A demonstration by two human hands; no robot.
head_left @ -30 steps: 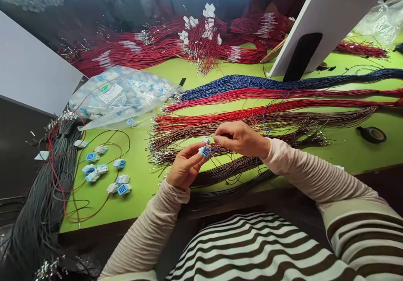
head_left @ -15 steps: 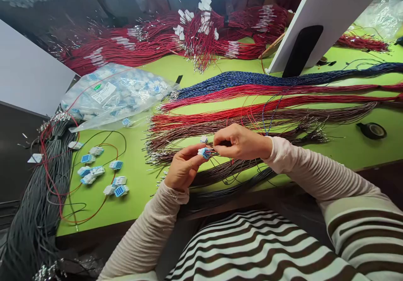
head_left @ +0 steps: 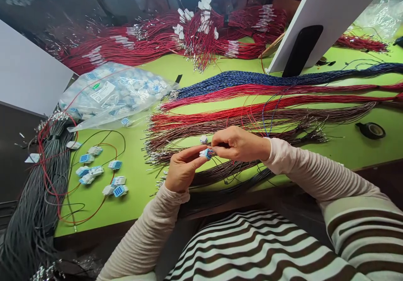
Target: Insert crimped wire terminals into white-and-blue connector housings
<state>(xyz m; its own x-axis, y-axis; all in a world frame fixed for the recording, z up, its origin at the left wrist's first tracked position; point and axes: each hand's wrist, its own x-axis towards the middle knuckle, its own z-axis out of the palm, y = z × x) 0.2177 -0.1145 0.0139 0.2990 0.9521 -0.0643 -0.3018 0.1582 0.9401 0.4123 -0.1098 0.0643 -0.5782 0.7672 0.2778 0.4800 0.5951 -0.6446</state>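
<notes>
Between thumb and fingers, my left hand [head_left: 182, 169] pinches a small blue-and-white connector housing [head_left: 206, 153], its blue holed face turned to the right. Thin wires run from that face. My right hand [head_left: 237, 144] is closed at the face, its fingertips pinched on a wire whose end is hidden. Just behind the hands, another white connector [head_left: 203, 139] lies among the wires. Bundles of brown wires [head_left: 182, 129] with metal terminals pass beneath and beyond both hands.
Loose connectors [head_left: 88, 174] lie at the left, near a plastic bag of connectors [head_left: 116, 92]. Blue wires [head_left: 226, 79] and red wires [head_left: 220, 111] stretch across the green table [head_left: 103, 211]. Grey wires [head_left: 34, 201] hang over the left edge. Black tape [head_left: 371, 130] sits right.
My left hand has turned the connector slightly, and its fingers have straightened a little. My right hand has shifted slightly left, staying close to the connector's blue face.
</notes>
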